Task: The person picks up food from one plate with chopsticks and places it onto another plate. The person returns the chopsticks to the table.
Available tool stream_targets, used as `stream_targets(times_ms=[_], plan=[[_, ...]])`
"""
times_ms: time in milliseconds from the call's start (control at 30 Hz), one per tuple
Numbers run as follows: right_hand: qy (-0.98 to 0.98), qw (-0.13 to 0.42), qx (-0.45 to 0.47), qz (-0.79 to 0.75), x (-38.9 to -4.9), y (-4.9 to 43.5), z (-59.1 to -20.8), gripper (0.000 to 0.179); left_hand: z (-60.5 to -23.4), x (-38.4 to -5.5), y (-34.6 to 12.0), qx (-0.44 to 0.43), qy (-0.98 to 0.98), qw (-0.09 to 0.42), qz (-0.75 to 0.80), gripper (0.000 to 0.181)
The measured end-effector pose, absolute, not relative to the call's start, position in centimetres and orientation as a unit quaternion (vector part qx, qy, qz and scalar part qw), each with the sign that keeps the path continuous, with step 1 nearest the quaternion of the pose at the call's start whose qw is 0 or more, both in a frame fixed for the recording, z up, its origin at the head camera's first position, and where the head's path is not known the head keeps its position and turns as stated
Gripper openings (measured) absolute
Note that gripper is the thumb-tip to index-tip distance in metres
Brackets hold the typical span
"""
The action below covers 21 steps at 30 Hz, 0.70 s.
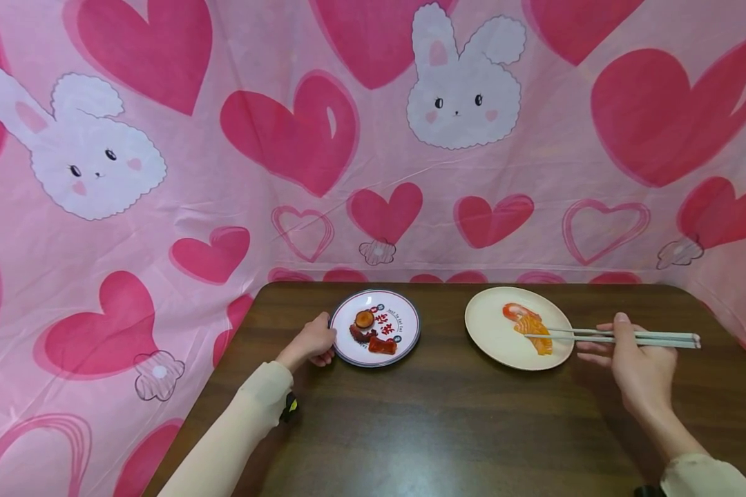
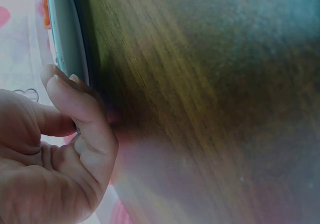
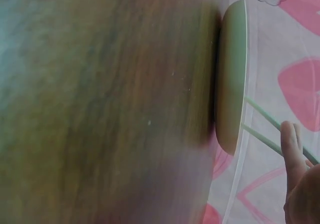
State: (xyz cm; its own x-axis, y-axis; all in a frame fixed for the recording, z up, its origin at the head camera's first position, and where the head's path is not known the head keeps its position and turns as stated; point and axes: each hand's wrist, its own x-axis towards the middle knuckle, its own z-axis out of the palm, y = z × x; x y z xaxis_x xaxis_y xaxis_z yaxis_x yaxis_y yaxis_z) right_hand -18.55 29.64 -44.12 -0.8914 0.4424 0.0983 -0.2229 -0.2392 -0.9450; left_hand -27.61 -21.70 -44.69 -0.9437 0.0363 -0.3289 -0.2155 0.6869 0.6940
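My left hand (image 1: 316,339) grips the left rim of a small white plate (image 1: 346,314) with a blue edge and red lettering. On that plate lie a round brown slice (image 1: 364,318), a dark red curled piece (image 1: 362,335) and a reddish-brown block (image 1: 383,345). In the left wrist view, the thumb and curled fingers meet at the plate's edge. My right hand (image 1: 643,373) holds light-coloured chopsticks (image 1: 674,339) over a cream plate (image 1: 486,324). Their tips touch an orange, salmon-like slice (image 1: 537,337), beside a shrimp-like piece (image 1: 517,311). In the right wrist view, the cream plate's wall hides the food.
Both plates stand near the far edge of a dark wooden table (image 1: 410,428), with a gap between them. Behind and beside it hangs a pink cloth (image 1: 435,166) printed with hearts and rabbits.
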Motion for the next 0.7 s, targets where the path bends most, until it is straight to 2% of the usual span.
stream_targets(times_ms=[400, 700], plan=[[-0.562, 0.238, -0.171, 0.773, -19.36, 29.68, -43.70, 0.038, -44.75, -27.75, -21.78, -0.053, 0.905, 0.162, 0.389, 0.053], [-0.587, 0.211, -0.070, 0.779, -18.54, 29.67, -43.88, 0.036, -44.68, -27.65, -21.53, -0.051, 0.904, 0.158, 0.394, 0.049]])
